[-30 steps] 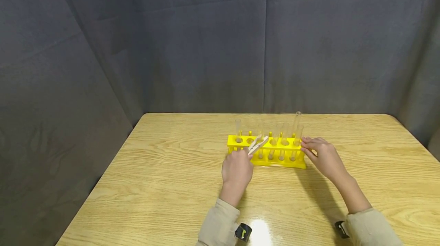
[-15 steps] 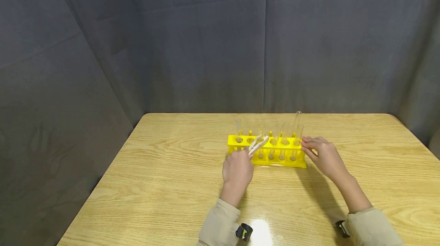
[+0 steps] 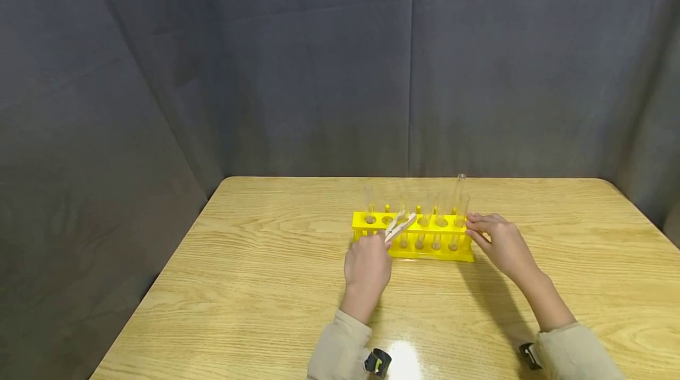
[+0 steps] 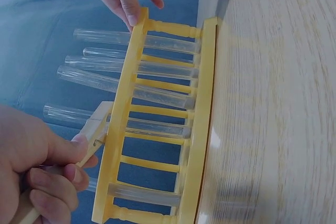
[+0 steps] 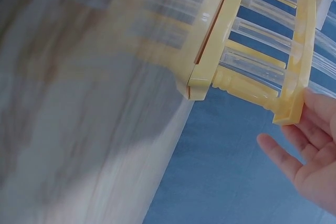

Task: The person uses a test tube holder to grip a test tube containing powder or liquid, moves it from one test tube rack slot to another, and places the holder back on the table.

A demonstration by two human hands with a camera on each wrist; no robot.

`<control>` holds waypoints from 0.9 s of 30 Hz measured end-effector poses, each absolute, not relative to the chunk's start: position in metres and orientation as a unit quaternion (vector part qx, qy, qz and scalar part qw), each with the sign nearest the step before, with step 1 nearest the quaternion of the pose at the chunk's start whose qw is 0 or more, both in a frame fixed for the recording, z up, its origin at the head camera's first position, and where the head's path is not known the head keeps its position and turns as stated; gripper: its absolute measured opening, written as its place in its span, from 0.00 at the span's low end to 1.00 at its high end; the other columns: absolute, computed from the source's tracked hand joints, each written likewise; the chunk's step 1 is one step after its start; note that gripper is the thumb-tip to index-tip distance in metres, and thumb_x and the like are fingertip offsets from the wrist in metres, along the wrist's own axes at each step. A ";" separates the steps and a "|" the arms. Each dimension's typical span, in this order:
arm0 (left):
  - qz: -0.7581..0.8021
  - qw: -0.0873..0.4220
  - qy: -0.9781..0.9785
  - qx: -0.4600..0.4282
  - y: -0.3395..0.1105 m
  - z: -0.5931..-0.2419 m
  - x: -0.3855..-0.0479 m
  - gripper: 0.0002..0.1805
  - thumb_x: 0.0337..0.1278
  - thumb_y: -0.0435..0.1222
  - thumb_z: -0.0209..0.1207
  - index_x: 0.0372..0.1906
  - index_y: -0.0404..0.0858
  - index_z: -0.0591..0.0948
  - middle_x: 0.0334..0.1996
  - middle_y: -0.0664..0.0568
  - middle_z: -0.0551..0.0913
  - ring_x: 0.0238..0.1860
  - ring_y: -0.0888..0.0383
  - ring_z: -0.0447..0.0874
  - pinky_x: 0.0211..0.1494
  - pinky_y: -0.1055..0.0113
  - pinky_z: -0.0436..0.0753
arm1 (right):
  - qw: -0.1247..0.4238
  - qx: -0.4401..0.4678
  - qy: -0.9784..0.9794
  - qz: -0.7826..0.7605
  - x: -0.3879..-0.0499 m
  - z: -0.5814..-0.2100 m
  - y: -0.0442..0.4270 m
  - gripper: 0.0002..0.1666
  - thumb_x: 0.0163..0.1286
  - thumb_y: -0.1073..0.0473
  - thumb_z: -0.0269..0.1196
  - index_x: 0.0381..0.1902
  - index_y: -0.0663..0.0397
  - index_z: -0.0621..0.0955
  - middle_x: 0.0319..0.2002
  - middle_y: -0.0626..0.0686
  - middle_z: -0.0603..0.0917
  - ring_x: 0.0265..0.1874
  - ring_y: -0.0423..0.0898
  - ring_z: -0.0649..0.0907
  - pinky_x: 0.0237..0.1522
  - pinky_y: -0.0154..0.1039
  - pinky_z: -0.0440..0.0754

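My left hand [image 3: 368,268] grips a wooden test tube clamp [image 4: 94,127] in curled fingers, with the thumb on its upper side. The spread tips of the clamp stand at a glass test tube [image 4: 68,114] just above the top bar of a yellow test tube rack [image 3: 430,253]; whether they touch the glass I cannot tell. At the rack's right end my right hand [image 3: 502,244] pinches the top bar's edge between thumb and fingers. In the right wrist view one finger [image 5: 278,153] hangs apart from the bar. Several clear tubes stand in the rack, some leaning slightly.
The rack stands on a wood-grain table [image 3: 255,274] whose far edge lies behind it. A dark grey curtain [image 3: 319,73] hangs behind and at both sides. One taller test tube [image 3: 459,188] rises at the rack's right end.
The hands, clamp and rack hold their places. The whole head view has shifted down by a few pixels.
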State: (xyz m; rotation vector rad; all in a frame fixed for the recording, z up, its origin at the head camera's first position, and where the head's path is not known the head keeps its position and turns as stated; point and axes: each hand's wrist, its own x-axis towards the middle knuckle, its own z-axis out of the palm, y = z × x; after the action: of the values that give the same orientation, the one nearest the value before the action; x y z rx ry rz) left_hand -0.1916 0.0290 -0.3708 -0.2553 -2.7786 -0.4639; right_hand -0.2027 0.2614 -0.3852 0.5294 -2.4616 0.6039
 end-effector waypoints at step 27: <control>-0.156 0.169 -0.969 -0.093 0.031 -0.371 -0.191 0.13 0.52 0.41 0.60 0.39 0.37 0.82 0.20 0.48 0.78 0.17 0.55 0.75 0.14 0.67 0.68 | 0.283 0.185 -0.917 0.212 -0.201 -0.384 0.261 0.11 0.50 0.71 0.66 0.33 0.73 0.81 0.39 0.65 0.80 0.40 0.60 0.79 0.35 0.50 0.77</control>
State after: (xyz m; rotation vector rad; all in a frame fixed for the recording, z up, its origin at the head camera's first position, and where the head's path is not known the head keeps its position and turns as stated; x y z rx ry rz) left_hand -0.1911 0.0309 -0.3711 -0.2646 -2.7534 -0.4420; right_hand -0.2009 0.2607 -0.3843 0.4951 -2.4543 0.5685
